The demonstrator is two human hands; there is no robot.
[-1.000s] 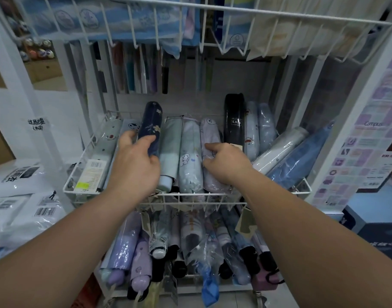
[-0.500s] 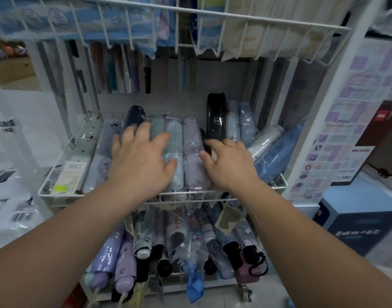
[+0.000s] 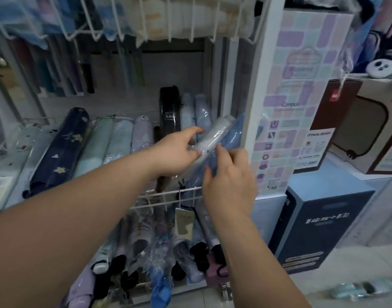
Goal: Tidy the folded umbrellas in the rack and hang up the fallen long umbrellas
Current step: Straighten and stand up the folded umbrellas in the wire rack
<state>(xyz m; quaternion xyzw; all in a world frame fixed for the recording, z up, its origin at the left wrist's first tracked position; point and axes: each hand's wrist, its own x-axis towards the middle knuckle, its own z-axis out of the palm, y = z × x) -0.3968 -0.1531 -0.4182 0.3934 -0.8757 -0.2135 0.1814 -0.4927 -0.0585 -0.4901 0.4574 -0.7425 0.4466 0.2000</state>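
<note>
Left hand [image 3: 175,152] clamps white umbrella [image 3: 215,134] at 3 o'clock end of basket [image 3: 168,192]; right hand [image 3: 230,176] curled beside it, grip unclear; slick wrap may slip, toppling blue umbrella [image 3: 234,136].

Reaches forward with both bare forearms. Grips white folded umbrella [image 3: 218,131] with left hand [image 3: 175,152], fingers over, thumb under. Touches same with right hand [image 3: 230,181] index fingertip, other fingers loosely curled.

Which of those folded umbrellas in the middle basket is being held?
The white plastic-wrapped umbrella at the right end of the row. The left hand grips it. It is the only white one there and slants beside the blue umbrella.
</note>
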